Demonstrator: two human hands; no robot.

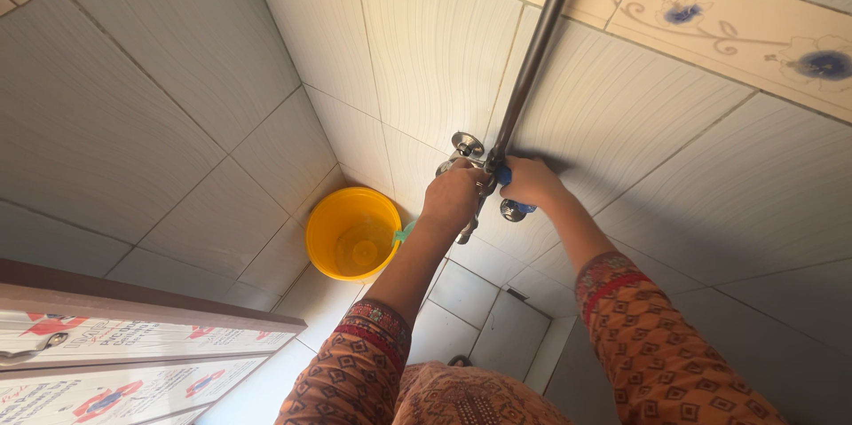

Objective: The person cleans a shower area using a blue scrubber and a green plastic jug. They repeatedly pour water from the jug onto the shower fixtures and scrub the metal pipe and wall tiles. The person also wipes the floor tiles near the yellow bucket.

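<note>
At the chrome tap (470,163) on the tiled wall (426,43), the left hand (454,196) closes around its body while the right hand (530,181) grips a blue cloth (506,178) just beside it, the yellow bucket (352,232) standing below the tap.

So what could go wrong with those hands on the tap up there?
Both hands grip the same metal tap on the tiled wall: the left hand on the body, the right hand with something blue. If a fitting gives way, water might spray the patterned sleeves. The yellow bucket sits off to one side, so drips may miss it and wet the floor tiles, perhaps making them slippery.
</note>
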